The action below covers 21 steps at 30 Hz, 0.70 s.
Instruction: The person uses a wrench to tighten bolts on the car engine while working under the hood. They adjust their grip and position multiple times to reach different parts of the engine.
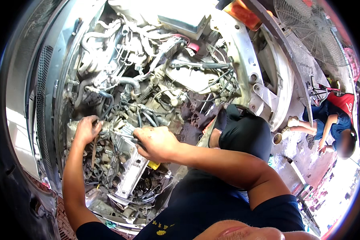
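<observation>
I lean over an open car engine bay packed with hoses, wires and metal parts. My right hand [158, 141] is closed in a fist above a long silver engine cover [131, 174]. A greyish metal piece [126, 130] shows just left of its fingers; what the fist grips is mostly hidden. Further left, my left hand [88, 129] reaches down beside the engine with bent fingers against a cluster of parts. Whether those fingers hold anything is unclear. A yellow piece [153, 165] sticks out below my right hand.
A box-shaped battery [184, 25] sits at the far side, with a red terminal cover [193, 47] near it. My dark-clad knee [246, 132] rests at the bay's right edge. At right, another person [334, 120] sits low near a large fan [310, 32].
</observation>
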Motion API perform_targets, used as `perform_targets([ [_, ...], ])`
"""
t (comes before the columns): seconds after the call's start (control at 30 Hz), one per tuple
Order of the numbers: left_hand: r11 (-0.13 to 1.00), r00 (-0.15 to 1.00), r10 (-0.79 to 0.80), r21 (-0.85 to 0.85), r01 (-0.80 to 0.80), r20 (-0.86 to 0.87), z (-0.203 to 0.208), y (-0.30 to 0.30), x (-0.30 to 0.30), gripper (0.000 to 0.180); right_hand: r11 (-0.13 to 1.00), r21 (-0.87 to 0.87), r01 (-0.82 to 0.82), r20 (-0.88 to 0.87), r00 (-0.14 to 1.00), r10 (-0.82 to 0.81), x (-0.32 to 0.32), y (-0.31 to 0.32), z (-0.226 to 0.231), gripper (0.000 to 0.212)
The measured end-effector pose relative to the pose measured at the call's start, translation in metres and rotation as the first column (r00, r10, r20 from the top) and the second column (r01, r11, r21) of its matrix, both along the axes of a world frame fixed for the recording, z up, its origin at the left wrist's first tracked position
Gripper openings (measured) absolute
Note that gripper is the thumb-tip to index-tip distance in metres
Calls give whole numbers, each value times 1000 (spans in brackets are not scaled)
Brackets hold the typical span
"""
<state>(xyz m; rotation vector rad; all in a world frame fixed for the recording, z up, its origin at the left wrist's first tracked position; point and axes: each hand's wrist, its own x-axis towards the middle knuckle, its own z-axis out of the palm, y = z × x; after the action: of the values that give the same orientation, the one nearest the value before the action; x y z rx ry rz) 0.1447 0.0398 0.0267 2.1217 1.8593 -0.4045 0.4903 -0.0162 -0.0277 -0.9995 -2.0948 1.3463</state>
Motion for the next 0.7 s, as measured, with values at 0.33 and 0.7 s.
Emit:
perform_targets([
  [0.33, 1000, 1000, 15, 17, -15, -7, -3, 2, -1, 38, 1000, 5, 22, 6, 1000, -22, 3, 0, 5, 33],
  [0.7, 1000, 999, 17, 3, -17, 47, -3, 3, -5, 40, 999, -13, -45, 70, 996, 46, 2, 1, 7, 39],
])
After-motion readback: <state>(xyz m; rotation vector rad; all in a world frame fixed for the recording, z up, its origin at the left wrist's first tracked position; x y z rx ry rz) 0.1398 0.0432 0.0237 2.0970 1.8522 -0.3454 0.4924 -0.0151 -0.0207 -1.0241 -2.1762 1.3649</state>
